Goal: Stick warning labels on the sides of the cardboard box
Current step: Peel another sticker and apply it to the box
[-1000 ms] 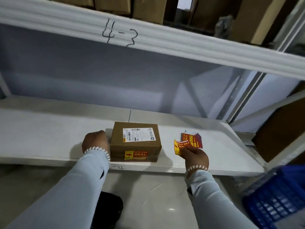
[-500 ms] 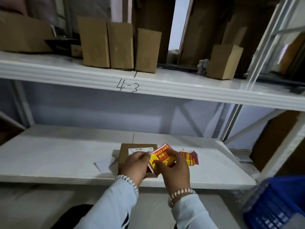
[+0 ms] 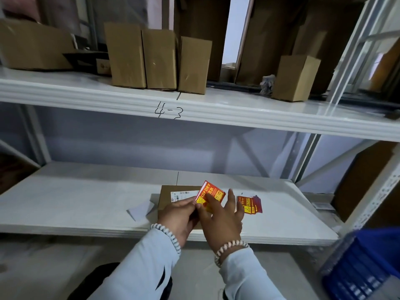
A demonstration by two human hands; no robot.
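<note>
A blue crate [image 3: 363, 265] stands at the lower right; its contents cannot be seen. The cardboard box [image 3: 171, 192] lies on the lower shelf [image 3: 86, 198], mostly hidden behind both hands. The left hand [image 3: 178, 215] pinches the red and yellow label [image 3: 211, 194] by its edge; the right hand [image 3: 223, 217] touches it with fingers spread. More labels [image 3: 249, 204] lie just right of the hands.
</note>
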